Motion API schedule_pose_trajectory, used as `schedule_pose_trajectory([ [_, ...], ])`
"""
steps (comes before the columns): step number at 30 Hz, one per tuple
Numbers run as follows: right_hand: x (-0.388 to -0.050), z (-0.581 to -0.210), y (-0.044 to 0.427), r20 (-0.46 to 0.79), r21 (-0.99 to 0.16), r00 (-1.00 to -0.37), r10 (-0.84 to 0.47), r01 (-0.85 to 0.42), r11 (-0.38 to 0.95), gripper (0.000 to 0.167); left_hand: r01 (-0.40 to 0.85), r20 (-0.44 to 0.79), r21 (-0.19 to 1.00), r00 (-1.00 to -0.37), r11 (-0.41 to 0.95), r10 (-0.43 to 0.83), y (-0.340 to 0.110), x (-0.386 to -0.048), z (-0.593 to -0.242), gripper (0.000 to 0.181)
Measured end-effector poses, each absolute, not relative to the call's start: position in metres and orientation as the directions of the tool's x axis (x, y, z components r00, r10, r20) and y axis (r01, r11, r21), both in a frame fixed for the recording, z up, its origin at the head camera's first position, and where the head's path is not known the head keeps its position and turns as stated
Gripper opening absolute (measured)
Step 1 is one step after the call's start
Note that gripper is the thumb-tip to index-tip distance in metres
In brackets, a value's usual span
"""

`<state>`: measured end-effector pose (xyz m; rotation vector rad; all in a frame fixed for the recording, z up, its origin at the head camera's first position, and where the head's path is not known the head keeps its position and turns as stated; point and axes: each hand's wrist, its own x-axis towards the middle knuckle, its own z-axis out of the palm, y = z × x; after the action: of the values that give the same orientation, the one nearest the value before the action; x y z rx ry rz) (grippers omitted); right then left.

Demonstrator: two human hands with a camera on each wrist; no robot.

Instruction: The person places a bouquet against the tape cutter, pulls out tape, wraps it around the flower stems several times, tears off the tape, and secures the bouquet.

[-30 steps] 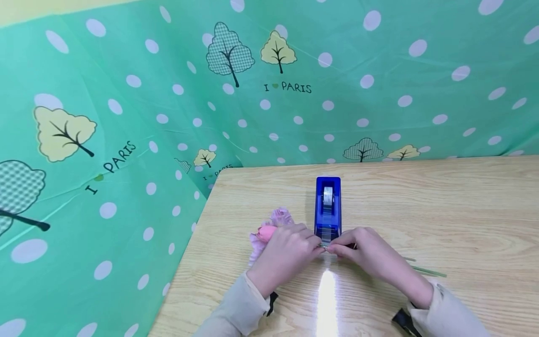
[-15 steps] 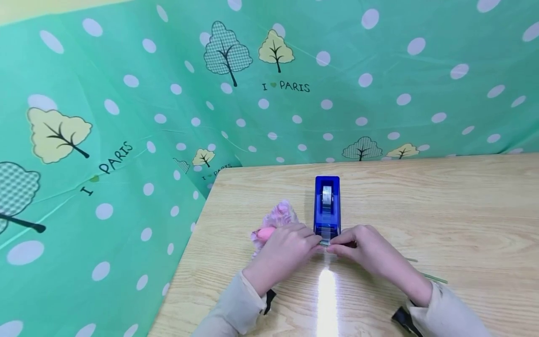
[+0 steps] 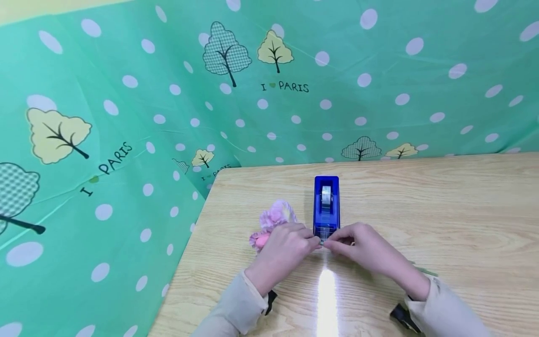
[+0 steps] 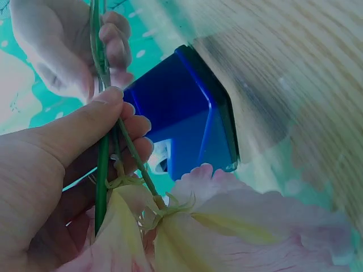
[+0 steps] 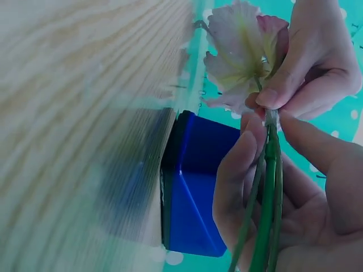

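A bunch of artificial flowers with frilled lilac and pink petals (image 3: 275, 215) lies lengthwise from left to right above the near-middle part of the pale wood-grain table (image 3: 421, 210). Its heads point left, and its slim green stems (image 5: 270, 192) run right, under the right forearm. What looks like a clear, shiny band (image 5: 272, 118) circles the stems between the hands.

The left hand (image 3: 286, 250) pinches the stems just below the blooms, back upward, its forearm slanting in from the near left. The right hand (image 3: 368, 248) comes from the near right, wrist arched, with its thumb and curled fingers around the stems; how firmly they press cannot be told. Both sets of fingertips nearly meet at the near end of a glossy blue plastic tape dispenser (image 3: 320, 217), whose long axis runs near to far, across the stems.
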<state>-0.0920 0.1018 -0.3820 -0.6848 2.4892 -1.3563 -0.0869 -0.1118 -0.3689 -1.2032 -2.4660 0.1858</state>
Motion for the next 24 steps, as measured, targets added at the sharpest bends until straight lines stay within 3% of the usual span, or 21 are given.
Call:
schedule_pose_trajectory([
  [10,-0.096,-0.381,0.090,-0.026,-0.836,-0.951,-0.307,-0.147,0.529,0.027,0.738,0.291,-0.301,-0.532,0.604,0.795,-0.109,-0.087,-0.374,0.009],
  [19,-0.094,-0.382,0.085,0.002,-0.801,-0.968,-0.251,-0.152,0.579,0.019,0.736,0.318,-0.289,-0.530,0.612,0.786,-0.109,-0.087,-0.377,0.023],
  [24,-0.092,-0.380,0.083,0.024,-0.770,-0.973,-0.230,-0.165,0.616,0.020,0.721,0.312,-0.286,-0.553,0.632,0.772,-0.108,-0.087,-0.378,0.022],
])
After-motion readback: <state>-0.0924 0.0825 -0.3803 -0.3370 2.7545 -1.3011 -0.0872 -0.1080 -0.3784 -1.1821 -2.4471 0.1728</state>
